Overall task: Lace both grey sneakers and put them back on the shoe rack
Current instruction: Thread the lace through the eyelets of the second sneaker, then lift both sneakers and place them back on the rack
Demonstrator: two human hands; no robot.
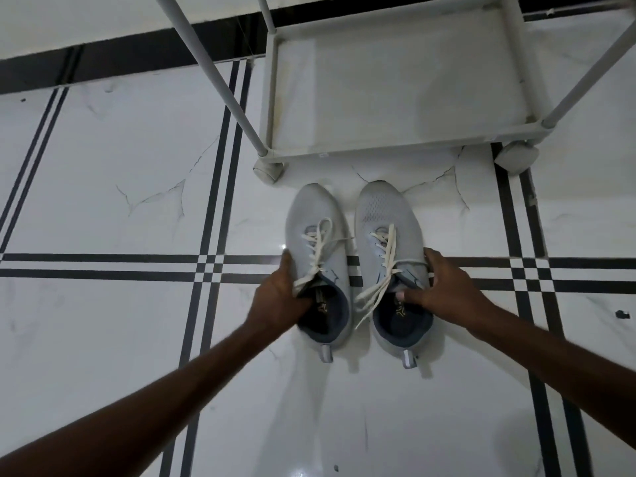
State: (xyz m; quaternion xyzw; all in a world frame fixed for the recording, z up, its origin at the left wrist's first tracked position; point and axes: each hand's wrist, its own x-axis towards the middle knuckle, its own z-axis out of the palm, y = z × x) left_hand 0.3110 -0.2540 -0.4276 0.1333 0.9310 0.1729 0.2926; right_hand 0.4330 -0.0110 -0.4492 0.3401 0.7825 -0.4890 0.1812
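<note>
On insoles (323, 306): small unreadable logos.

We see open floor (103, 201) left of the sneakers (351, 263); ahead, the rack's bottom shelf (395, 87) lies bare between its poles (213, 74).

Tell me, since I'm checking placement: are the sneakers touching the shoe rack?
Apart. The head view shows bare floor between both sneakers' toes and the shoe rack.
</note>
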